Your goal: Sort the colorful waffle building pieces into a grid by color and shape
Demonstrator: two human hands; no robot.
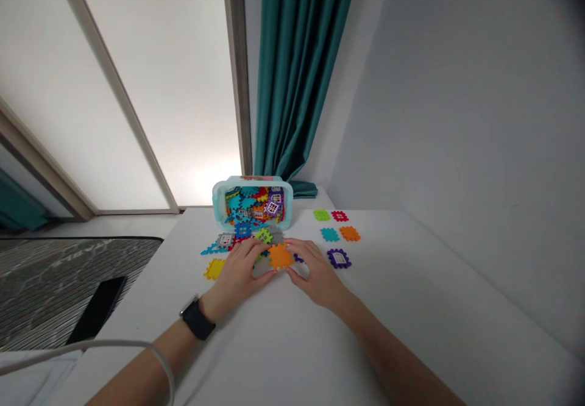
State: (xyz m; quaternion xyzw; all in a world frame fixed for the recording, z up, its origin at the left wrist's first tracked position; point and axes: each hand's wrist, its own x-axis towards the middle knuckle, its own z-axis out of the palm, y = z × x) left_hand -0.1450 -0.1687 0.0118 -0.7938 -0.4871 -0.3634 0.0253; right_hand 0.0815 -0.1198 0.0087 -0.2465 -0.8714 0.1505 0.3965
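An orange toothed building tile (280,256) is pinched between my two hands, just above the white table. My left hand (244,267) grips its left side with thumb and fingers. On its right side, my right hand (315,272) has thumb and fingertips closed on it. Close behind the orange tile lie a lime green tile (264,236), a blue tile (243,230) and a grey window tile (225,240). Left of my left hand is a yellow tile (214,269). Some pieces under my hands are partly hidden.
A pale turquoise tub (219,208) full of mixed pieces stands at the back. To the right lie green (322,215), red (339,216), teal (329,235), orange (350,233) and purple (339,258) tiles. A white cable (114,343) loops across the lower left.
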